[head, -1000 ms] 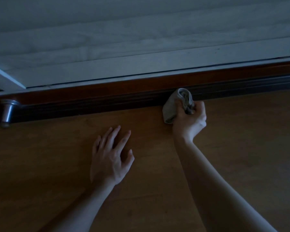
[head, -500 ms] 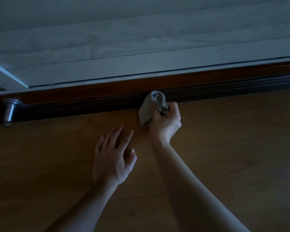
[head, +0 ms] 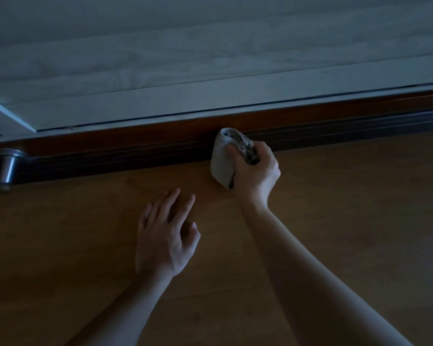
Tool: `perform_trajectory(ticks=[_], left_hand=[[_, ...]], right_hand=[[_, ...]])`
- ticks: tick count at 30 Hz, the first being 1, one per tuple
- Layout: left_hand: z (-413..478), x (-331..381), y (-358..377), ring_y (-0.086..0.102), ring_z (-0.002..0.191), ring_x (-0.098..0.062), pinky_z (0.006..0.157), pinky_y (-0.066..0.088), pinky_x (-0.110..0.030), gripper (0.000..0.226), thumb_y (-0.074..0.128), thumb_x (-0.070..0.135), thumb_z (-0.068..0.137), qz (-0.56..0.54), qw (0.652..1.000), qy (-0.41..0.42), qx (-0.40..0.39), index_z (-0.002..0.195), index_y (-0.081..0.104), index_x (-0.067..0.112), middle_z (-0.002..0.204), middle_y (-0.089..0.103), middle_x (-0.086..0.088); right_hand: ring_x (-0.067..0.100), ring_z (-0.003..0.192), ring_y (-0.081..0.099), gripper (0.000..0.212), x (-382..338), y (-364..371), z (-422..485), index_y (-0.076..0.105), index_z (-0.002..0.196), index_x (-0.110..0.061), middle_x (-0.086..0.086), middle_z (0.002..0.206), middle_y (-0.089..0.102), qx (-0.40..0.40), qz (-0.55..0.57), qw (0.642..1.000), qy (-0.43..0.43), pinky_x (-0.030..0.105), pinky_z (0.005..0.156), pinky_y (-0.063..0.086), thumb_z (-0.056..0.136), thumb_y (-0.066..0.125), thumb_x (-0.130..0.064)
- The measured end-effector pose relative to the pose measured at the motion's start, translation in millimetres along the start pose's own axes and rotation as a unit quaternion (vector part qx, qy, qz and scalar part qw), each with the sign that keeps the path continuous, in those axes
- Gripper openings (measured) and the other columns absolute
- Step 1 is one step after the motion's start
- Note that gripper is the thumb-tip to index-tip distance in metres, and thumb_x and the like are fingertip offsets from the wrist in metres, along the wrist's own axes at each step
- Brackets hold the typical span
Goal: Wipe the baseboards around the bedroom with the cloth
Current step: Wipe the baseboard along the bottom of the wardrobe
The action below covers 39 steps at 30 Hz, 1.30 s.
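A dark reddish-brown baseboard [head: 115,156] runs across the dim head view where the pale wall meets the wooden floor. My right hand [head: 256,172] grips a bunched grey cloth [head: 221,158] and holds it against the baseboard near the middle of the frame. My left hand [head: 166,236] rests flat on the floor in front of the baseboard, fingers spread and straight, holding nothing.
A metal door stopper [head: 7,166] sticks out from the baseboard at the far left. Above it the pale wall [head: 210,58] has a white frame edge [head: 8,116] at the upper left. Brown wooden floor [head: 360,208] fills the lower half.
My right hand slid the cloth leftward along the baseboard, then back slightly to the right. My left hand stayed planted on the floor.
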<state>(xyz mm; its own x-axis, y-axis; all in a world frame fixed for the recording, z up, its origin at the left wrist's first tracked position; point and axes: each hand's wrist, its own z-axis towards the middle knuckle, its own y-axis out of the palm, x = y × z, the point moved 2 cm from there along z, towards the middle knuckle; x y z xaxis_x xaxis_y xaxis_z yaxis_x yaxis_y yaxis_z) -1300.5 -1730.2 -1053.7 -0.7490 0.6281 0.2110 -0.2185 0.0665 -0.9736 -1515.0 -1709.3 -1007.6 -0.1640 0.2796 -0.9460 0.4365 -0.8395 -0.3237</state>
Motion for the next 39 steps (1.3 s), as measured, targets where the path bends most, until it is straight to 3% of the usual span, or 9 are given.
perform_trajectory(ticks=[6,10,16,18,22,24,27,36,39], left_hand=[[1.0,-0.4,-0.3,0.027,0.149,-0.022,0.121,0.022,-0.051,0.059,0.038,0.053,0.095,0.004,1.0,-0.005,-0.02,0.15,0.047,0.033,0.16,0.036,-0.003],[2.8,0.4,-1.0,0.028,0.149,-0.023,0.121,0.022,-0.051,0.06,0.038,0.054,0.094,0.007,1.0,-0.008,-0.029,0.149,0.048,0.033,0.159,0.037,-0.003],[15.1,20.7,-3.4,0.037,0.14,-0.027,0.114,0.033,-0.053,0.065,0.037,0.061,0.091,0.033,0.998,-0.038,-0.043,0.149,0.048,0.033,0.156,0.041,-0.003],[27.6,46.4,-3.4,0.039,0.138,-0.025,0.114,0.034,-0.051,0.064,0.039,0.061,0.092,0.036,0.999,-0.006,-0.038,0.148,0.049,0.032,0.156,0.041,-0.002],[28.8,104.4,8.4,0.041,0.14,-0.021,0.119,0.03,-0.048,0.061,0.044,0.055,0.092,-0.016,0.995,0.093,-0.03,0.146,0.052,0.029,0.156,0.043,-0.002],[23.4,118.9,16.3,0.039,0.142,-0.02,0.118,0.033,-0.052,0.059,0.046,0.054,0.092,-0.054,0.996,0.07,-0.022,0.145,0.054,0.03,0.156,0.044,-0.001],[19.7,125.2,23.7,0.033,0.147,-0.019,0.122,0.026,-0.049,0.059,0.042,0.056,0.094,-0.04,0.998,0.04,-0.027,0.148,0.049,0.033,0.16,0.039,0.001],[18.1,123.7,27.6,0.02,0.154,-0.019,0.125,0.015,-0.049,0.064,0.03,0.066,0.098,0.006,0.998,0.006,-0.061,0.155,0.038,0.038,0.166,0.026,0.004],[19.6,125.4,25.4,0.02,0.154,-0.019,0.124,0.016,-0.049,0.064,0.032,0.064,0.097,0.008,0.998,0.006,-0.061,0.154,0.04,0.036,0.165,0.028,0.003]], right_hand=[[0.001,0.078,0.055,0.023,-0.9,-13.5,6.7,0.059,0.089,-0.019,-0.005,0.089,0.061,-0.017,-0.009,1.0,0.009,0.007,0.06,0.041,0.088,0.075,-0.036],[0.001,0.079,0.057,0.022,2.0,-47.7,20.8,0.058,0.088,-0.019,-0.008,0.088,0.061,0.043,0.015,0.998,0.045,0.011,0.062,0.046,0.09,0.074,-0.034],[-0.004,0.08,0.058,0.031,9.1,-68.8,36.8,0.06,0.095,-0.021,-0.009,0.093,0.064,-0.041,-0.093,0.995,0.021,0.006,0.052,0.042,0.09,0.069,-0.05],[-0.003,0.077,0.058,0.034,10.1,-73.0,39.0,0.062,0.094,-0.019,-0.008,0.091,0.065,-0.049,-0.114,0.992,0.004,0.006,0.051,0.039,0.089,0.069,-0.051],[0.006,0.079,0.062,0.029,9.3,-79.9,46.6,0.062,0.09,-0.019,-0.007,0.089,0.067,-0.025,-0.103,0.994,-0.023,0.011,0.056,0.039,0.088,0.073,-0.045],[0.007,0.083,0.065,0.029,10.4,-81.1,51.5,0.064,0.094,-0.016,-0.005,0.092,0.068,-0.039,-0.093,0.993,-0.054,0.017,0.061,0.048,0.088,0.073,-0.044],[0.009,0.086,0.065,0.031,15.0,-85.3,59.6,0.065,0.097,-0.015,-0.003,0.094,0.069,-0.068,-0.079,0.991,-0.08,0.027,0.068,0.056,0.089,0.072,-0.044],[0.005,0.081,0.059,0.029,41.8,-134.0,95.3,0.061,0.091,-0.018,-0.008,0.087,0.062,-0.041,-0.064,0.996,-0.036,0.013,0.063,0.041,0.088,0.073,-0.044],[0.001,0.077,0.055,0.025,42.3,-133.2,96.1,0.061,0.091,-0.018,-0.008,0.09,0.061,-0.049,-0.059,0.995,-0.063,0.007,0.063,0.042,0.089,0.074,-0.039]])
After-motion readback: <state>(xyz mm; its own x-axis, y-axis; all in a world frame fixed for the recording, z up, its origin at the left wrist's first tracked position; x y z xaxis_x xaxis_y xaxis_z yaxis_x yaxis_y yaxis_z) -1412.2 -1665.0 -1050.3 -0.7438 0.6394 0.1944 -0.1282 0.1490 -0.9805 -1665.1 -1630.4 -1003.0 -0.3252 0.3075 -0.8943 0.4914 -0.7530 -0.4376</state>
